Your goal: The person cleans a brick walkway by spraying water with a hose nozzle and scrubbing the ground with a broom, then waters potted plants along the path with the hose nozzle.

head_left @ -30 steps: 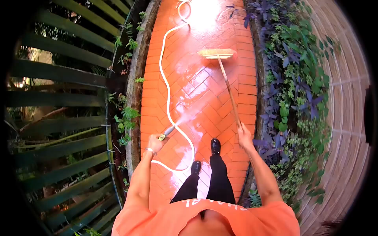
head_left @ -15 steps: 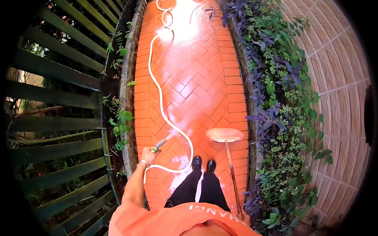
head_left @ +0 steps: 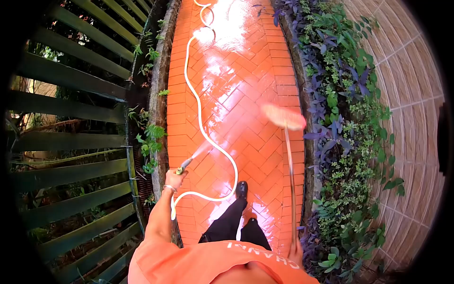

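Observation:
My left hand is wrapped round a hose nozzle, which sprays a fine mist up and to the right over the wet bricks. A white hose trails from below that hand and winds far up the path. Low on the right, my right hand is closed on the wooden handle of a push broom, partly hidden by the shirt. The broom's head, pale and blurred by motion, is ahead of my feet near the path's right side.
The orange herringbone brick path is wet and glaring. Along its left run a low kerb and a dark slatted fence. On the right, a bed of purple and green plants lies before a tiled wall. My black shoe stands forward.
The broom head has moved forward and slightly right, away from my feet. One foot has stepped ahead of the other. My left hand still sprays, held slightly farther forward.

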### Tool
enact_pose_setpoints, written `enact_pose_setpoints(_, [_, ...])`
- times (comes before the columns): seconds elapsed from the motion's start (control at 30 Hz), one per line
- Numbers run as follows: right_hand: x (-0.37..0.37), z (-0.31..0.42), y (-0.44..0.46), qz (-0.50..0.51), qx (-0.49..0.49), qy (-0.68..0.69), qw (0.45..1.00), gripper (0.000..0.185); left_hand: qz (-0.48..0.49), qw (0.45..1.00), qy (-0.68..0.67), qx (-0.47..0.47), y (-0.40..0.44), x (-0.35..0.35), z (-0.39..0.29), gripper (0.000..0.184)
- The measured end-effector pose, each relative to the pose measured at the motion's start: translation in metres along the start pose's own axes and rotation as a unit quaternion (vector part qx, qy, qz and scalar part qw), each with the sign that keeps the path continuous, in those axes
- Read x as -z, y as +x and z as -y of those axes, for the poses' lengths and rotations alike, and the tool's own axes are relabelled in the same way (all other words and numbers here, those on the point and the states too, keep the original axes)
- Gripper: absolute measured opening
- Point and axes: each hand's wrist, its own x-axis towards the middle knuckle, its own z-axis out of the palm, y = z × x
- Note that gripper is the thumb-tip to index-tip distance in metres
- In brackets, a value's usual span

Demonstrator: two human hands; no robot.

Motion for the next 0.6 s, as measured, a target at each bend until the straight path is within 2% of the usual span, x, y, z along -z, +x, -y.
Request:
enact_pose_setpoints(0.03, [0.007,-0.029,-0.044,-0.011,0.027,-0.031,0.999,0.027,-0.003,1.0,-0.018,-0.004,-0.001,0.007,0.01,0.026])
enact_pose_setpoints(0.07, [0.011,-0.029,-0.063,-0.012,0.025,-0.054,0.998,0.026,-0.005,0.999,-0.041,-0.011,-0.001,0.006,0.013,0.026])
enact_pose_setpoints(0.2, [0.004,0.027,-0.022,0.002,-0.013,-0.114,0.993,0.021,0.012,0.996,-0.08,-0.031,-0.012,-0.007,-0.01,0.024])
enact_pose_setpoints(0.23, [0.0,0.034,-0.006,0.0,-0.011,-0.122,0.992,0.02,-0.001,0.996,-0.044,-0.078,-0.012,-0.015,-0.021,0.023])
enact_pose_setpoints(0.27, [-0.001,0.045,0.013,-0.001,0.0,-0.13,0.991,0.019,0.005,0.996,-0.034,-0.078,-0.01,-0.022,-0.036,0.02])
enact_pose_setpoints(0.33, [0.001,0.066,0.042,-0.01,0.051,-0.162,0.985,0.017,0.01,0.998,-0.019,-0.065,-0.012,-0.027,-0.054,0.019])
enact_pose_setpoints(0.4, [0.002,0.092,0.082,-0.034,0.14,-0.201,0.969,0.015,0.009,0.989,0.031,-0.146,0.004,-0.037,-0.08,0.021])
enact_pose_setpoints(0.43, [0.001,0.112,0.113,-0.022,0.113,-0.182,0.977,0.014,0.004,0.988,0.024,-0.153,0.01,-0.042,-0.096,0.021])
enact_pose_setpoints(0.5, [-0.005,0.178,0.183,0.032,-0.05,-0.063,0.996,0.021,-0.012,0.988,0.011,-0.151,0.017,-0.043,-0.122,0.022])
enact_pose_setpoints(0.57, [-0.025,0.183,0.294,-0.017,0.147,-0.1,0.984,0.021,-0.021,0.99,0.013,-0.14,0.036,-0.044,-0.139,0.021])
enact_pose_setpoints(0.6, [-0.028,0.232,0.334,0.002,0.157,-0.049,0.986,0.009,-0.032,0.99,0.003,-0.139,0.044,-0.045,-0.147,0.021])
